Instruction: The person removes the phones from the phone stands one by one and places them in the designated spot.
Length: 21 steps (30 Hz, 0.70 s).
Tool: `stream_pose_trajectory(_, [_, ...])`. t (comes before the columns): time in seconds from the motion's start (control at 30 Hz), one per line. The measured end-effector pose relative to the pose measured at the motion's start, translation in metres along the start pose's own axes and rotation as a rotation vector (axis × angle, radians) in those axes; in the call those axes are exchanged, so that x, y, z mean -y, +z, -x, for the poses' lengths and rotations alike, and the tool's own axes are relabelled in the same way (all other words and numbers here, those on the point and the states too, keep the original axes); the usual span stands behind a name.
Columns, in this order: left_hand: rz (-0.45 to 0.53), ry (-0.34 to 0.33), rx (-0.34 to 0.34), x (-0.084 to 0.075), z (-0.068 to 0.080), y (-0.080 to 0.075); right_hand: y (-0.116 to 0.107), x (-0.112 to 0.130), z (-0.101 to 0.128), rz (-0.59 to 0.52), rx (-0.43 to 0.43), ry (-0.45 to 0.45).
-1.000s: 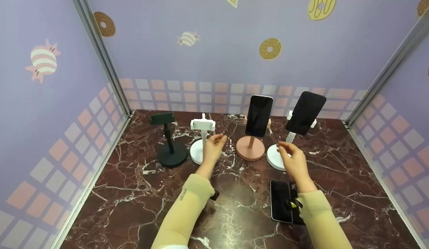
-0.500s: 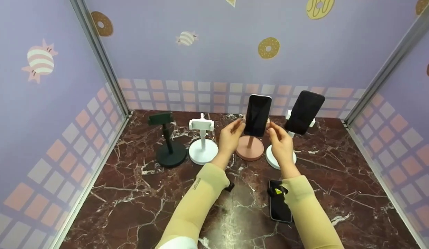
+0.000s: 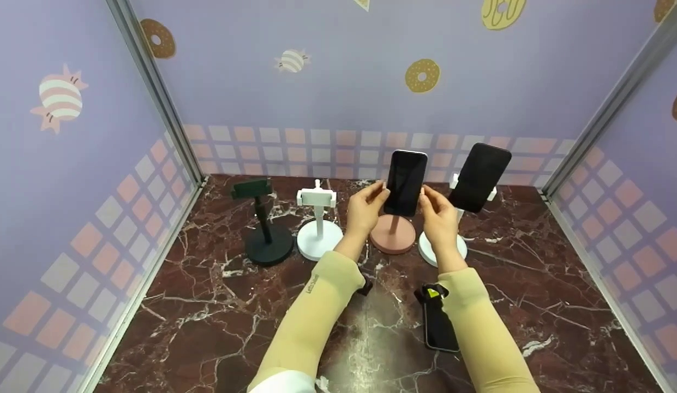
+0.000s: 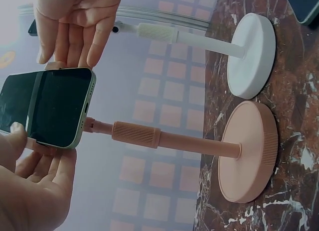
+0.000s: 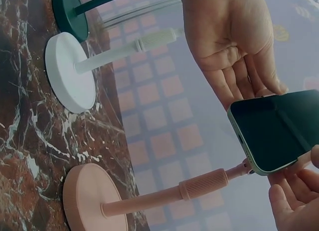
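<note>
Phone upright on pink stand, mid-row | I have left hand and right hand flanking it, fingers straight, touching its edges, neither clamped | seated, I judge; flat phone and two bare stands left | glossy glass, ribbed stem, round base, marble top

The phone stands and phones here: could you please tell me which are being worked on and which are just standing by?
In hand:
left hand
right hand
phone on pink stand

Lying about:
black stand
empty white stand
tilted phone on another white stand
flat phone
</note>
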<state>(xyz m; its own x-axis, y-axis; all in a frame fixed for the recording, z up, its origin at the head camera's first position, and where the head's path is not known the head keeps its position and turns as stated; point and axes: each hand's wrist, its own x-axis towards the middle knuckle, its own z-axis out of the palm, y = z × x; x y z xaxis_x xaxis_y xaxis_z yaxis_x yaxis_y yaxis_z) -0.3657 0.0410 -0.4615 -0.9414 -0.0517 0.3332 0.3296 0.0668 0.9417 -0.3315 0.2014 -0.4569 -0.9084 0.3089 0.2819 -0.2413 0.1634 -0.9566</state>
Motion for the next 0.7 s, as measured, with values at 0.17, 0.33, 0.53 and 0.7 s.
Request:
stream_pose_trajectory(0.17, [0.000, 0.004, -0.003, -0.0001, -0.0009, 0.0005, 0.0022, 0.0012, -0.0007, 0.015, 0.003, -0.006])
stream_pose_trajectory(0.33, [-0.005, 0.007, -0.007, -0.0005, -0.0008, 0.0004, 0.0039, 0.0001, -0.0019, -0.003, 0.000, -0.006])
stream_pose_trajectory(0.53, [0.014, 0.019, -0.016, -0.0019, 0.0024, 0.0007, 0.0051, -0.0014, -0.0020, -0.026, 0.004, -0.021])
stream_pose_trajectory(0.7, [0.043, 0.024, -0.027, -0.0023, 0.0084, -0.0002, 0.0047, -0.0013, 0.0033, -0.032, -0.006, -0.034])
